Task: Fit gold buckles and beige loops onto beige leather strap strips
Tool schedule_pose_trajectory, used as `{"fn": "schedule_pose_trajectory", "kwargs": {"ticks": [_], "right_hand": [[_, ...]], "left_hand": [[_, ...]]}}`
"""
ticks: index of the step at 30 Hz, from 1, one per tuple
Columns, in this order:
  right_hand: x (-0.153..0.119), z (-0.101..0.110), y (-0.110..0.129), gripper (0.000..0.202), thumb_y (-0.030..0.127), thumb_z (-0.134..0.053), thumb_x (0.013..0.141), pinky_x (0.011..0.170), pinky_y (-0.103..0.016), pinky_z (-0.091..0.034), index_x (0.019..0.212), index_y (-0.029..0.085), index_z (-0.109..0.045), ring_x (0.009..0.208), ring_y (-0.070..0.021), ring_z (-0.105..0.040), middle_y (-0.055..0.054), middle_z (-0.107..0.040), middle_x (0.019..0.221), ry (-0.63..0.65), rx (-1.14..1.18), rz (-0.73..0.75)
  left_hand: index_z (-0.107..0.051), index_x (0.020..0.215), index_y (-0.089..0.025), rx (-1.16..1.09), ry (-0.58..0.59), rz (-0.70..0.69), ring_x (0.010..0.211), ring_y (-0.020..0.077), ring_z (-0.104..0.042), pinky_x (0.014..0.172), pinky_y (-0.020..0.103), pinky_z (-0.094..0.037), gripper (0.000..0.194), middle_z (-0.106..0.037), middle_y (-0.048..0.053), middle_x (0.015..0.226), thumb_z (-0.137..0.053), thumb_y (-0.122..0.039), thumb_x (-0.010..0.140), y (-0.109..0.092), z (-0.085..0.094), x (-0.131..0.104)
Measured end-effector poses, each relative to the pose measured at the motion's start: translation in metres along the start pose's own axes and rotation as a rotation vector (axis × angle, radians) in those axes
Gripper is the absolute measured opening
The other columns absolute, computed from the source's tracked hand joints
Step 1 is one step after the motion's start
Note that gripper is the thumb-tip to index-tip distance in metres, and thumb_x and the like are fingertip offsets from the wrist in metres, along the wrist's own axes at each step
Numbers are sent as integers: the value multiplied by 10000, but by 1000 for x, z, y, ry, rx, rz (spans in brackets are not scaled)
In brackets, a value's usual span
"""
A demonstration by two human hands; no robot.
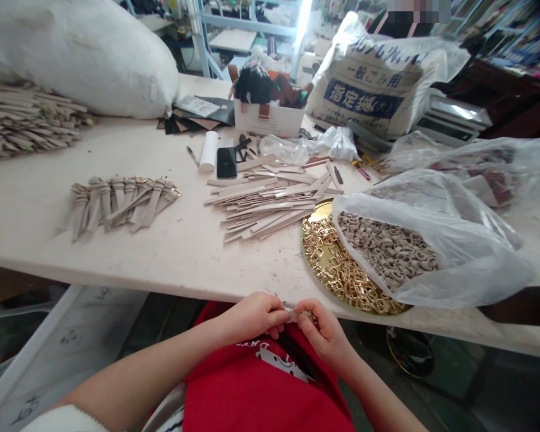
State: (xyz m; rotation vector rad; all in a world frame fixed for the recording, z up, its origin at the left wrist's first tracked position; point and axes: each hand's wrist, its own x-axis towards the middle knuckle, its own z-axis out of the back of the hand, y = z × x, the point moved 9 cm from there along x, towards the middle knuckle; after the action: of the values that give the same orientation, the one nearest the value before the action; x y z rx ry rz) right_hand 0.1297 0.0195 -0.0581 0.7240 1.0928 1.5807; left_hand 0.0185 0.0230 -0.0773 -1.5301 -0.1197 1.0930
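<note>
Close to the table's front edge, my left hand [257, 315] and my right hand [323, 332] pinch a small grey-beige strap piece [291, 314] between them. Fingers cover most of it, so its full shape is hidden. Beyond my right hand lies a round gold tray [321, 211] heaped with small gold buckles [357, 277]. A clear plastic bag [468, 264] of small grey-beige loops [387, 249] rests partly over the tray. Loose flat strips [267, 201] are piled at the table's middle. To the left, several straps with gold buckles [123, 201] lie side by side.
A phone [227, 162] and a white roll [208, 151] lie behind the strips. Farther back stand a white box [269, 119] and a printed sack [364, 84]. Another strip pile [27, 120] and a large white sack [94, 54] occupy the left. A person is partly visible behind.
</note>
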Motion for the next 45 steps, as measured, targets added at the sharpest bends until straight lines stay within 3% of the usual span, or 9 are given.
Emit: {"fn": "schedule_pose_trajectory", "kwargs": {"ticks": [10, 15, 19, 22, 27, 32, 36, 41, 45], "right_hand": [[1, -17, -5, 122, 273, -430, 850, 640, -274, -412, 903, 212, -520, 688, -158, -532, -20, -582, 769, 18, 9, 27], [6, -16, -9, 206, 312, -349, 888, 597, -269, -405, 1008, 221, -489, 644, -154, -520, -9, -559, 735, 14, 79, -16], [16, -17, -3, 237, 316, -337, 890, 623, -277, -415, 1031, 223, -502, 666, -164, -549, -15, -594, 751, 5, 44, 17], [33, -21, -3, 273, 335, -334, 887, 625, -282, -426, 1058, 214, -510, 674, -176, -573, -23, -611, 745, 2, -58, 24], [63, -13, -14, 413, 345, -329, 876, 574, -303, -426, 1211, 128, -432, 605, -205, -578, -40, -603, 656, -155, -362, -34], [65, -14, -21, 368, 289, -361, 861, 604, -297, -456, 1177, 144, -484, 630, -195, -599, -48, -632, 686, -198, -428, 54], [56, -10, -21, 292, 255, -379, 850, 700, -309, -480, 1065, 176, -560, 779, -199, -626, -89, -673, 891, -289, -354, 156], [55, -11, -23, 245, 254, -413, 838, 778, -324, -462, 986, 188, -597, 872, -202, -608, -82, -662, 944, -296, -207, 167], [58, 1, -32, 328, 368, -443, 833, 618, -285, -447, 1084, 180, -539, 638, -158, -558, -18, -598, 699, -346, 59, 24]], "left_hand": [[-538, 686, -158, 3, -38, -8, 541, 134, -570, 497, 198, -407, 275, -592, 2, 573, -437, -399, 774, 4, 0, 1], [-563, 722, -154, 55, 15, -103, 574, 127, -577, 537, 195, -411, 327, -614, 8, 624, -429, -443, 795, -10, 5, -2], [-582, 762, -153, 179, -38, -156, 586, 129, -586, 550, 195, -401, 361, -628, 13, 621, -375, -440, 832, -17, 16, 4], [-601, 759, -154, 396, -111, -167, 596, 143, -582, 536, 208, -378, 349, -640, 32, 647, -375, -408, 840, -16, 31, 14], [-602, 923, -171, 765, -454, -102, 768, 202, -592, 619, 250, -397, 311, -659, 63, 847, -500, -434, 792, -16, 88, 19], [-610, 893, -180, 952, -692, -188, 873, 190, -572, 762, 277, -401, 277, -622, 65, 929, -446, -397, 846, -49, 131, 28], [-601, 877, -133, 972, -812, -95, 899, 238, -564, 767, 330, -402, 207, -601, 121, 934, -497, -302, 817, -66, 167, 51], [-560, 829, -131, 936, -833, -95, 875, 223, -561, 741, 311, -395, 106, -598, 115, 894, -491, -199, 785, -69, 173, 54], [-509, 759, -170, 796, -746, -159, 655, 143, -554, 592, 234, -384, 92, -597, 19, 717, -446, -229, 791, -65, 153, 25]]}}
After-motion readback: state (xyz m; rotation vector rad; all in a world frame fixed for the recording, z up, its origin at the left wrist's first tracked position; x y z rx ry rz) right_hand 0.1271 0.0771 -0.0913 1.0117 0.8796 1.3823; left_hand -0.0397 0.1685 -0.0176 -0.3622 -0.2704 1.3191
